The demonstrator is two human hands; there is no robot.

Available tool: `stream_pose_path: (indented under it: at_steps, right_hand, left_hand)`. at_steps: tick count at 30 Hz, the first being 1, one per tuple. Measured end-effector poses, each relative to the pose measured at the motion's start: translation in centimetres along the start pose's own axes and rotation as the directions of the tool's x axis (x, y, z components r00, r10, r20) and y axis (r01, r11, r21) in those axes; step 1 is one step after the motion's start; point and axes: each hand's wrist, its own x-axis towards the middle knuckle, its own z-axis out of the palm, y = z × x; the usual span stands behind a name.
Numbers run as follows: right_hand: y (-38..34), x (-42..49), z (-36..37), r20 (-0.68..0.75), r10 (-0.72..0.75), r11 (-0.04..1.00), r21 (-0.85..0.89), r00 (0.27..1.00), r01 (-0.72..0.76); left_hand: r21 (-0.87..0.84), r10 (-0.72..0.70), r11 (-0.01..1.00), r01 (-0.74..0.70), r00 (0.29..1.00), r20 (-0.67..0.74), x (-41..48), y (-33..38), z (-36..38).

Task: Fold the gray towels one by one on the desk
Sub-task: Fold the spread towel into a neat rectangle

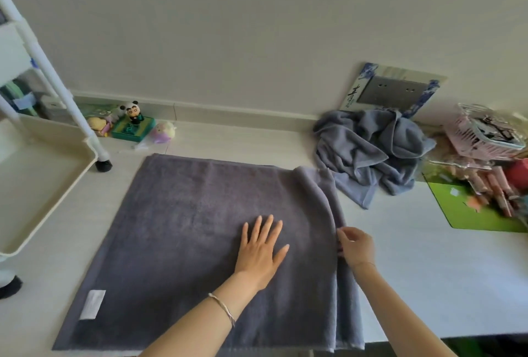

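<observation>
white surface [428,285] under a dark gray towel [185,228]: left hand [261,251] flat, pinning it; right hand [355,246] pinches the right edge for folding.

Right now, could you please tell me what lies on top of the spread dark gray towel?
The left hand lies flat on the dark gray towel; the right hand pinches its right edge. The desk beneath is hidden.

The left hand [261,248] lies on the spread towel [177,228]; the towel pile [368,151] is behind the right hand [355,245], on the tabletop [428,271].
</observation>
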Motion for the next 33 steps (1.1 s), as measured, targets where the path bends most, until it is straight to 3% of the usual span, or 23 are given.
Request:
stream_pose_path:
  at_steps: [3, 7, 11, 15, 19, 21, 25, 27, 31, 33]
  right_hand:
    - [0.9, -0.4, -0.8, 0.065, 0.070, 0.997, -0.022, 0.995, -0.069]
    - [1.0, -1.0, -1.1, 0.026, -0.022, 0.968, -0.249, 0.999, 0.028]
    - [0.8, -0.8, -1.0, 0.070, -0.041, 0.942, -0.331, 0.997, 0.062]
    - [1.4, 0.1, -3.6, 0.165, -0.045, 0.988, -0.141, 0.985, 0.069]
    - [3.4, 1.6, -9.9, -0.005, 0.004, 0.998, 0.057, 1.000, -0.004]
    - [4.6, 2.1, -11.9, -0.090, 0.044, 0.998, 0.043, 0.995, -0.040]
    - [5.1, 1.3, -11.1, 0.001, -0.047, 0.987, -0.157, 0.999, 0.046]
    - [4.5, 0.1, -10.2, 0.038, -0.089, 0.981, -0.169, 0.995, 0.094]
    - [4.3, -4.0, -9.2, 0.218, -0.089, 0.995, -0.032, 0.972, 0.098]
    - [4.4, -6.0, -9.3, 0.239, 0.018, 0.984, 0.167, 0.971, -0.060]
  left_hand:
    - [0.005, -0.015, 1.000, 0.015, 1.000, 0.004, 0.2, 2.0, 1.6]
    - [0.045, -0.017, 0.999, 0.018, 1.000, -0.025, 0.2, 2.4, 2.9]
    - [0.076, -0.033, 0.996, 0.039, 0.996, -0.080, 0.6, 2.5, 3.1]
    - [0.084, -0.032, 0.996, 0.041, 0.995, -0.097, 0.6, 2.3, 3.6]
    - [0.073, -0.055, 0.995, 0.061, 0.994, -0.092, 0.7, 2.3, 3.7]
    - [0.094, -0.055, 0.993, 0.065, 0.993, -0.106, 0.8, 2.4, 3.4]
    - [0.078, -0.016, 0.997, 0.027, 0.991, -0.130, 1.0, 3.2, 3.6]
    - [0.076, 0.021, 0.997, -0.010, 0.990, -0.138, 0.9, 4.5, 3.4]
    - [0.022, 0.146, 0.989, -0.144, 0.975, -0.170, 0.1, 7.4, 4.1]
    - [-0.038, 0.179, 0.981, -0.189, 0.966, -0.189, -0.7, 8.7, 4.7]
